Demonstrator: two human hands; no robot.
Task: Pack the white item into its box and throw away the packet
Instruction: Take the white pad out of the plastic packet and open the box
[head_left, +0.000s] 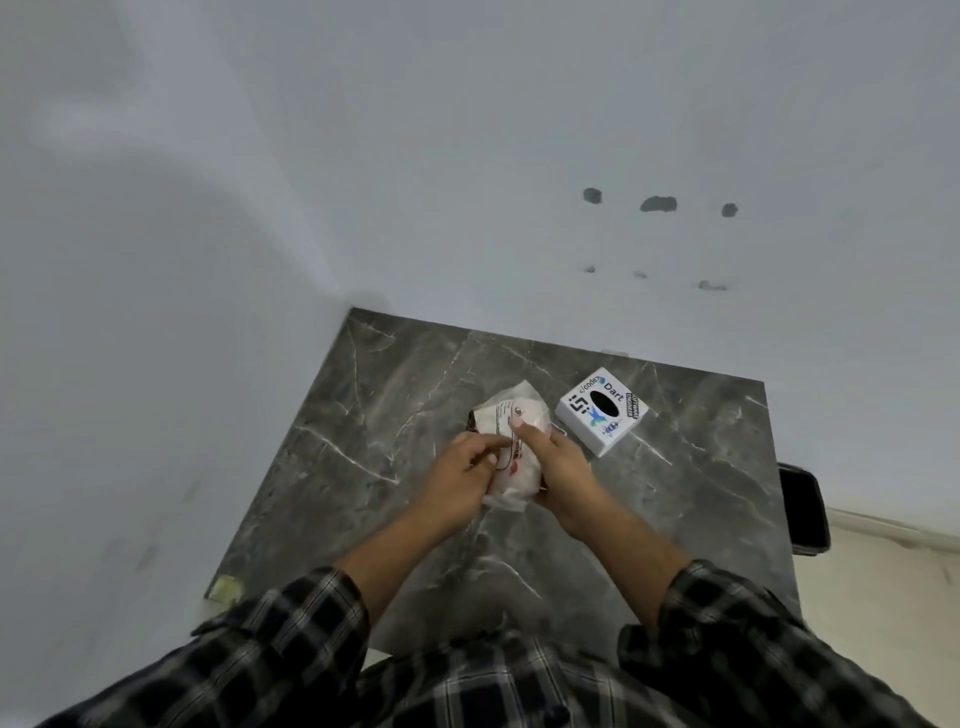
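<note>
A clear plastic packet (511, 415) with printed red and black text holds a white item. It lies over the middle of the grey marble table (363, 395). My left hand (460, 475) pinches the packet's left side. My right hand (558, 462) grips its right side, thumb pressed on top. A white square box (601, 410) with stickers and a black oval hole in its top sits on the table just right of the packet, a little beyond my right hand.
The table stands in a corner between pale walls. A black object (802, 512) sits past the table's right edge, above a light floor. A small yellowish scrap (226, 590) lies at the table's near left corner.
</note>
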